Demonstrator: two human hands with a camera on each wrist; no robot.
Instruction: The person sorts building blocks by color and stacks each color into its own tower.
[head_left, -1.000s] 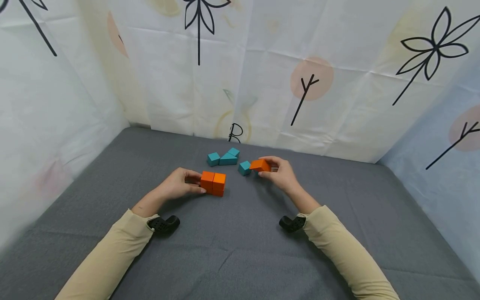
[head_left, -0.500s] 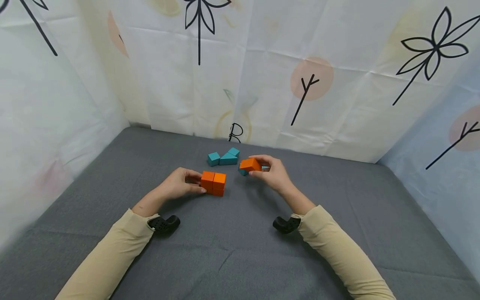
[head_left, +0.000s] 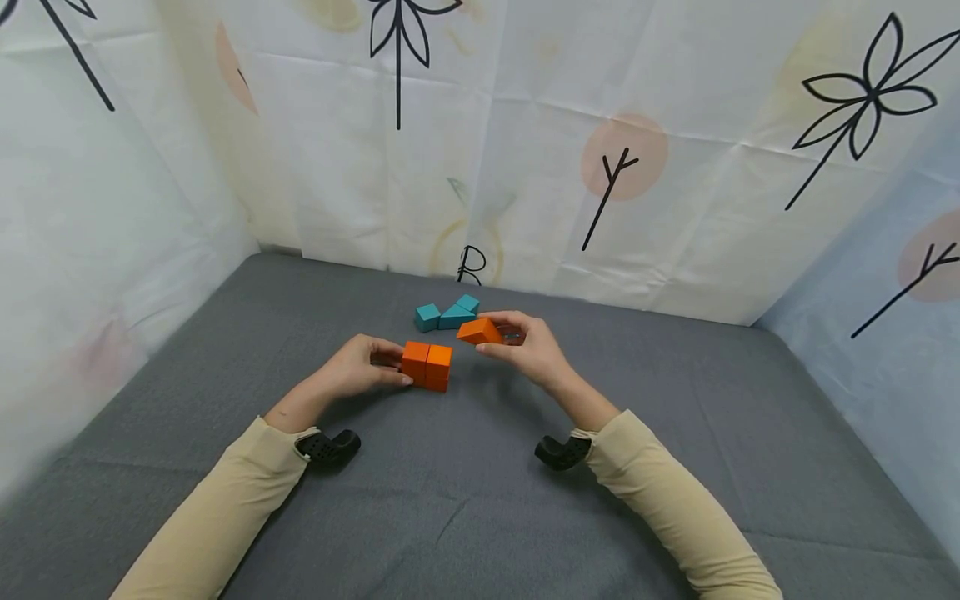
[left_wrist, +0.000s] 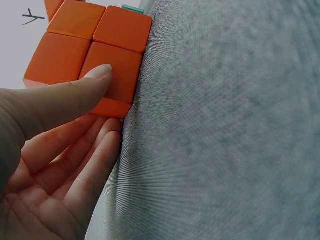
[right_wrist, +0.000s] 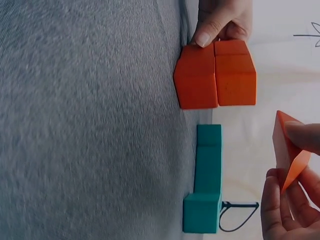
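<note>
Several orange cubes (head_left: pixel 426 367) stand as a small two-by-two stack on the grey cloth. My left hand (head_left: pixel 358 368) holds the stack from its left side. In the left wrist view the thumb (left_wrist: pixel 75 100) presses a lower cube's near face, while the fingers lie around the side. My right hand (head_left: pixel 534 352) pinches an orange triangular block (right_wrist: pixel 286 147) between thumb and fingers. It is raised off the cloth, right of the stack and apart from it. Behind are a teal cube (head_left: pixel 427 317) and a teal triangular block (head_left: pixel 456 318).
Another teal block (head_left: pixel 468 304) touches the teal triangle at the back. A teal piece beyond my right hand is mostly hidden. The grey cloth (head_left: pixel 450 500) covers the table, and printed white fabric (head_left: pixel 525 150) hangs behind and at the sides.
My right hand has moved left with the orange triangular block, past the right-hand teal cube and closer to the stack. My left hand and the orange cubes have stayed still.
</note>
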